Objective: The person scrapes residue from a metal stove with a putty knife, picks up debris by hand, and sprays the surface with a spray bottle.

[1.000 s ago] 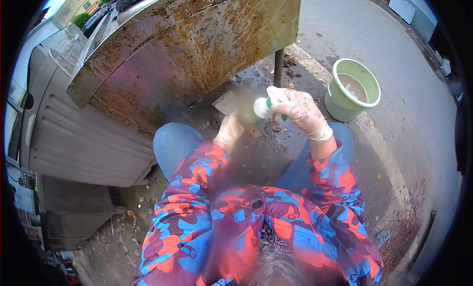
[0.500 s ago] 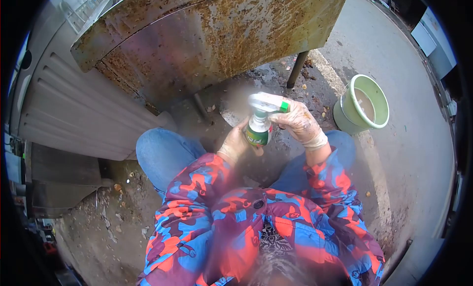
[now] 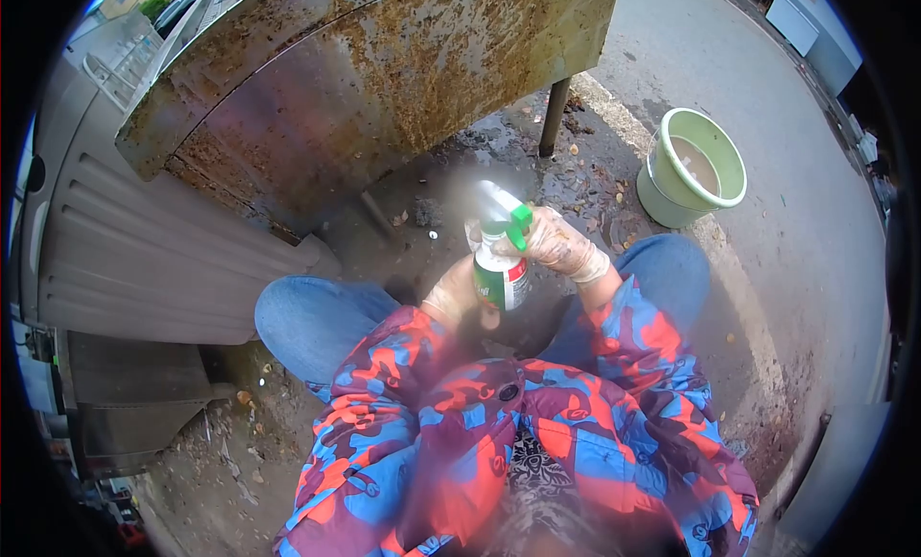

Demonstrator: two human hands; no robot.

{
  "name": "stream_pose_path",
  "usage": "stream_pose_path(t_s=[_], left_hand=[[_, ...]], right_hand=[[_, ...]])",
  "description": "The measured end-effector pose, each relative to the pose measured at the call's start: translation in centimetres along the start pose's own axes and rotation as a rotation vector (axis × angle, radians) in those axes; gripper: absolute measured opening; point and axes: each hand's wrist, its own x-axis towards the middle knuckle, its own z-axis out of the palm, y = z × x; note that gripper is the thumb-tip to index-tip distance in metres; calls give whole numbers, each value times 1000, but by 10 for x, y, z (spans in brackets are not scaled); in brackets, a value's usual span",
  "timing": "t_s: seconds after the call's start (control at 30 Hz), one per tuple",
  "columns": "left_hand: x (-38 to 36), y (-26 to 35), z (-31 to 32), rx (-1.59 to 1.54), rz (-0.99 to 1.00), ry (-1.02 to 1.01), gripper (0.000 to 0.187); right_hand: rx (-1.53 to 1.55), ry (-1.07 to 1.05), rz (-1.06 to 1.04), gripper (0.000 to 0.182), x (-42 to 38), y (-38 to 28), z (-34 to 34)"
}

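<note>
A spray bottle with a white head, green trigger and a green, white and red label is held upright in front of my knees. My left hand, in a thin clear glove, wraps round the bottle's body from the left. Gloved too, my right hand grips the bottle's neck just under the trigger; some of its fingers are hidden behind the bottle. Beyond the bottle stands a rusty, stained metal panel on legs.
A light green bucket with murky water stands on the right. To the left are a grey ribbed plastic panel and a dark box. A metal leg holds up the rusty panel. Leaves and litter lie on wet ground.
The spray bottle has turned, so its label's red and white side and green trigger now show more. Both hands stay on it. The view has shifted slightly.
</note>
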Motion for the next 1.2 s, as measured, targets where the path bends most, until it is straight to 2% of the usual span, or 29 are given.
stream_pose_path(t_s=[0.07,0.13,0.2,0.23,0.27,0.3,0.33,0.4,0.47,0.53,0.6,0.67,0.73,0.83,0.87,0.93,0.97,1.0,1.07,1.1,1.13,1.2], left_hand=[[-1,3,-5,-46,-17,-210,33],[3,7,-7,-64,-11,-235,39],[-7,15,19,-347,113,-160,48],[-8,18,20,-443,123,-224,54],[-8,21,21,-435,130,-228,54],[-8,23,23,-411,190,-188,54],[-9,25,23,-389,250,-145,55],[-6,20,9,-402,240,-186,53],[3,12,4,-114,329,-172,50],[5,-2,7,-107,358,-85,46],[5,-7,13,-83,432,-34,44],[7,-5,8,-126,381,-61,46],[7,-7,5,-167,329,-85,47],[1,5,34,-367,384,26,56],[2,11,36,-359,383,25,56],[1,20,38,-272,184,-140,57],[1,21,46,-297,166,-23,54],[5,20,50,-289,164,-26,54],[10,22,56,-131,137,-118,48],[10,27,58,-27,95,-254,49],[10,27,61,-17,91,-258,49],[4,26,77,1144,700,-176,59]], right_hand=[[-55,3,32,38,-2,-3,1],[57,91,5,34,4,6,3],[-45,169,20,34,13,15,2],[24,275,-64,37,21,26,-1],[94,376,-145,40,29,38,-4],[-4,484,-217,40,37,43,-7],[-5,474,-223,40,40,45,-10],[-411,752,-186,37,39,29,-5],[-391,766,-159,35,40,21,-3],[-550,834,-161,35,42,19,-4],[-497,835,-121,34,44,18,-8],[-318,700,17,34,45,17,-15],[-217,675,-11,31,44,14,-19],[436,174,-122,35,40,11,-38],[438,176,-130,35,38,9,-41],[334,95,-146,40,29,1,-44],[494,28,-160,49,27,-2,-41],[494,32,-169,49,24,-5,-42],[562,-135,-98,62,18,-15,-43],[496,-190,-147,70,14,-30,-42],[346,-242,-209,71,15,-33,-43],[320,-245,-163,70,12,-43,-38]])
